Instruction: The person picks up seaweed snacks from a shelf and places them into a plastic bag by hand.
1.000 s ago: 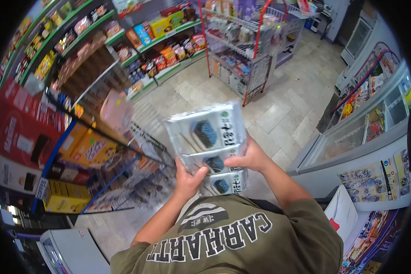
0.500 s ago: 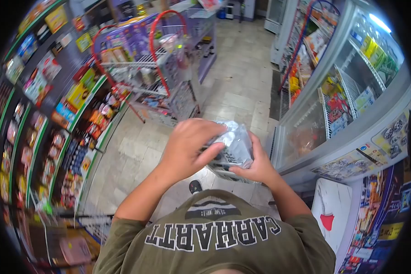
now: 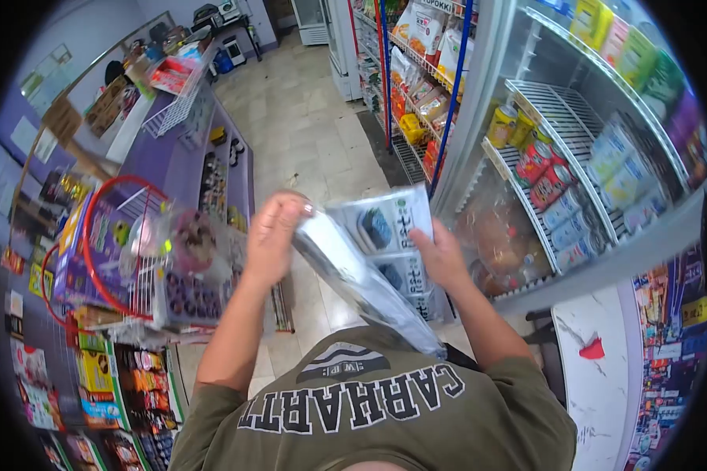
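Left hand: the left hand is raised in front of the chest, fingers curled and pinched shut on the top end of a silvery packet.
Silvery packet: seen almost edge-on, it slants from the left hand down to the right, and its lower end reaches the olive T-shirt.
Right hand: the right hand is clamped on the right edge of a stack of packets, thumb in front and fingers hidden behind.
Stack of packets: held upright and facing the camera, just behind the silvery packet. Each front shows a dark round item and a strip of dark lettering. How many packets are in the stack is not clear.
Hands together or apart: apart, one on each side of the packets, at about the same height.
Touching: the silvery packet crosses the stack's lower left. Whether the two touch cannot be told.
Chiller: an open chiller stands just to the right of the right hand.
Wire shelf: at the left end of the chiller's wire shelf stand red cans, with a yellow can beside them and pale pouches further along.
Wire rack: a red-framed wire rack full of boxed goods stands to the left of the left arm.
Counter: a purple counter runs behind the rack, and a wire basket rests on its far edge.
Floor: pale tiles lead away between the counter and the chiller.
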Demonstrator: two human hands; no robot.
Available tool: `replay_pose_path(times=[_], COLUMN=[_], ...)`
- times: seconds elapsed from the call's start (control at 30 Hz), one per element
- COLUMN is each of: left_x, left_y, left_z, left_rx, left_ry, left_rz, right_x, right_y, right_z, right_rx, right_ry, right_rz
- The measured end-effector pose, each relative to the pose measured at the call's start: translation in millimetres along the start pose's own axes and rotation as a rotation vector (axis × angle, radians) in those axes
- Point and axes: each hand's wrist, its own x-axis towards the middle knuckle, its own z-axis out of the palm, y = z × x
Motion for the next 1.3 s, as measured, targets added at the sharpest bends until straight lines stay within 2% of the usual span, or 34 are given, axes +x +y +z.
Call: replay_pose_path(times=[0.07, 0.13, 0.2, 0.27, 0.3, 0.37, 0.4, 0.47, 0.5, 0.53, 0.6, 0.67, 0.73, 0.8, 0.87, 0.93, 1.0, 1.07, 1.13, 1.17, 1.2, 1.27, 1.3], left_x=[54, 110, 150, 189, 208, 245, 255, 295, 318, 342, 393, 439, 495, 542, 585, 621, 653, 685, 719, 735, 751, 780, 796], left_y=[-25, -43, -61, -63, -72, -94, -104, -131, -149, -157, -165, -195, -241, -303, -326, -354, -381, -392, -390, -407, -416, -426, -427], left_z=[-32, -71, -107, -130, -142, -165, -172, -189, -192, -191, -187, -182, -193, -204, -207, -210, -211, -214, -220, -222, -225, -225, -228], left_rx=[0.112, 0.196, 0.269, 0.462, 0.463, 0.862, 0.868, 0.569, 0.478, 0.473, 0.605, 0.649, 0.687, 0.276, 0.215, 0.204, 0.187, 0.184, 0.647, 0.657, 0.662, 0.781, 0.813], left_ry=[0.070, 0.104, 0.152, 0.174, 0.187, 0.098, 0.100, -0.111, -0.194, -0.205, -0.560, -0.628, -0.691, -0.808, -0.838, -0.907, -0.880, -0.844, -0.849, -0.827, -0.830, -0.780, -0.793], left_rz=[-0.006, -0.008, -0.024, -0.120, -0.111, 0.142, 0.145, -0.115, -0.115, -0.112, -0.388, -0.372, -0.337, -0.296, -0.308, -0.103, -0.091, -0.072, 0.018, 0.100, 0.094, 0.275, 0.246], right_x=[72, 139, 194, 249, 278, 329, 343, 388, 408, 427, 461, 496, 534, 568, 605, 639, 682, 728, 780, 807, 835, 886, 913], right_y=[15, 17, 13, 14, 15, 14, 13, 15, 17, 21, 29, 33, 37, 43, 47, 55, 72, 88, 105, 107, 104, 100, 102], right_z=[-2, 1, 5, 9, 12, 20, 24, 36, 44, 51, 70, 89, 102, 108, 103, 101, 100, 102, 111, 114, 118, 126, 129], right_rx=[0.141, 0.106, -0.061, -0.094, -0.124, -0.179, -0.175, -0.220, -0.262, -0.264, -0.355, -0.329, -0.513, -0.564, -0.388, -0.391, -0.278, -0.367, -0.612, -0.585, -0.578, -0.680, -0.818], right_ry=[0.012, 0.008, -0.063, -0.139, -0.182, -0.235, -0.236, -0.297, -0.306, -0.295, -0.305, -0.284, -0.340, -0.298, -0.281, -0.292, -0.283, -0.268, 0.033, 0.042, 0.042, -0.145, -0.140], right_rz=[0.083, 0.061, 0.062, 0.062, 0.030, -0.019, -0.024, -0.042, -0.042, -0.037, -0.060, -0.065, -0.115, -0.034, 0.004, 0.087, 0.124, 0.118, -0.431, -0.536, -0.534, -0.481, -0.553])
